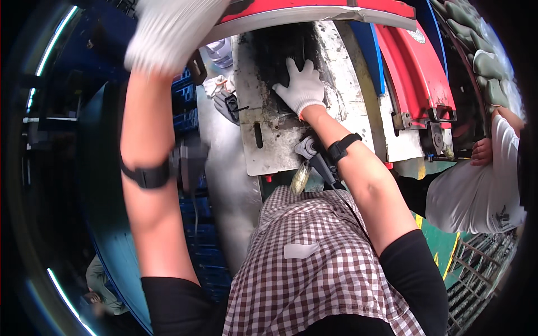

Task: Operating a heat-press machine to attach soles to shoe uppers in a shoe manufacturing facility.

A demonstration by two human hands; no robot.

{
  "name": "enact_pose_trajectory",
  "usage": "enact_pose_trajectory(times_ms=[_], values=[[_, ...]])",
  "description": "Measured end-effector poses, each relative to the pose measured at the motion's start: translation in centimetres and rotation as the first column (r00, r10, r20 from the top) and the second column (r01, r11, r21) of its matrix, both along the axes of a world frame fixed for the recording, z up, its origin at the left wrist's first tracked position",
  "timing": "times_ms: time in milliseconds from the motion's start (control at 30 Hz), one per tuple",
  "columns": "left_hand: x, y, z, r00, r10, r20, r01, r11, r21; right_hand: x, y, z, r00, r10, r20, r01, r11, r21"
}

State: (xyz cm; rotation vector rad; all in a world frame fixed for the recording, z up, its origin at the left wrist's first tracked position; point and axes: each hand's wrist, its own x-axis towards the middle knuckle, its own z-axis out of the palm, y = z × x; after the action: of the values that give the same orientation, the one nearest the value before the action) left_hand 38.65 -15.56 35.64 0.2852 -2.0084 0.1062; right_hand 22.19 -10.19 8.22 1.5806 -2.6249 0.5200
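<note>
Head-worn fisheye — looking down
From above the checked apron (319, 274), it faces outward to the left hand (172, 35) and right hand (302, 85) — close, edges bowed toward the rim.

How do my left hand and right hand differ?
Your left hand looks larger and is cut off by the top edge; your right hand looks smaller and is wholly in view. The left is at the red cover, its grip unclear; the right is spread over the worn plate. Both wear white gloves.

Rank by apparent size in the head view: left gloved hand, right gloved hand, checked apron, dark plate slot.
1. Checked apron
2. Left gloved hand, likely enlarged by nearness
3. Right gloved hand
4. Dark plate slot
</note>
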Motion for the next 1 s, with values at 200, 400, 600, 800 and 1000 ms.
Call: enact_pose_trajectory(times_ms=[200,400,600,800,1000], values=[[-4.2,-3.3,2.2,0.917,-0.137,0.375,0.006,0.944,0.330,-5.0,4.7,-1.4,0.934,0.169,0.315,-0.072,0.953,-0.295],[-3.8,-0.7,1.4,0.691,-0.440,0.574,-0.117,0.715,0.689,-5.9,23.6,-8.3,0.402,0.136,0.905,0.014,0.988,-0.155],[-3.9,0.6,-8.2,0.542,-0.739,0.401,-0.188,0.359,0.914,-0.7,25.3,-3.9,-0.085,-0.109,0.990,-0.332,0.940,0.075],[-4.3,4.3,-19.3,0.579,-0.464,0.670,-0.076,0.788,0.611,2.7,20.6,-8.0,-0.686,-0.244,0.686,-0.381,0.923,-0.053],[-4.2,6.4,-22.6,0.558,-0.415,0.718,-0.232,0.753,0.616,5.4,19.3,-8.7,-0.828,-0.199,0.524,-0.286,0.954,-0.090]])
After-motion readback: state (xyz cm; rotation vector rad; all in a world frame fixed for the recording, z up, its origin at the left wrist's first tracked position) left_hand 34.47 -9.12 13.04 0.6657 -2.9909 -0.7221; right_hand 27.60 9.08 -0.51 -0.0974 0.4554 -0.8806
